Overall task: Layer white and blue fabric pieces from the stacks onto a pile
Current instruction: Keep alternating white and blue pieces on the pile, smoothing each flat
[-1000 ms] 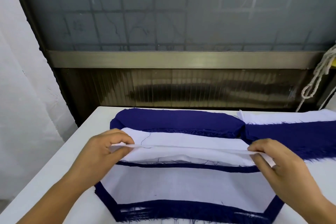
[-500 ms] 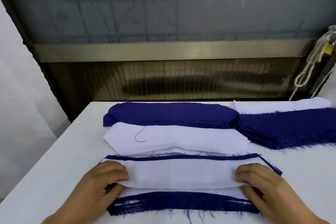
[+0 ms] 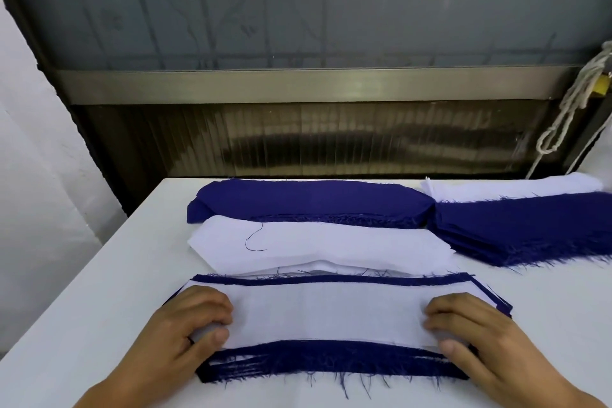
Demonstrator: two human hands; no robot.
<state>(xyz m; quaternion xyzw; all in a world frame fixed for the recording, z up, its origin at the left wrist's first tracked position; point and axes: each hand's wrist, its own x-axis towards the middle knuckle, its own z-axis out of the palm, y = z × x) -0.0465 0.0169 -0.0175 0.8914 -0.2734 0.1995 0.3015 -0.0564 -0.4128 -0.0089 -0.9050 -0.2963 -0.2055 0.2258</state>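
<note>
hands, left [image 3: 185, 325] and right [image 3: 477, 328], press white piece [image 3: 328, 315] onto pile [image 3: 331, 364].

My left hand [image 3: 195, 325] and right hand [image 3: 470, 328] lie low, palms down, fingers bent, thumbs pointing in at each other.

**White table under a frosted window**

A white table [image 3: 82, 291] stands against a dark-framed window [image 3: 298, 3] of bluish frosted glass, grille lines showing faintly through. A metal rail [image 3: 298, 84] crosses it above a ribbed, brownish lower pane [image 3: 331, 139]. A white wall [image 3: 36, 159] lies left; a knotted rope [image 3: 573, 99] and brass padlock [image 3: 370, 87] hang right.
</note>
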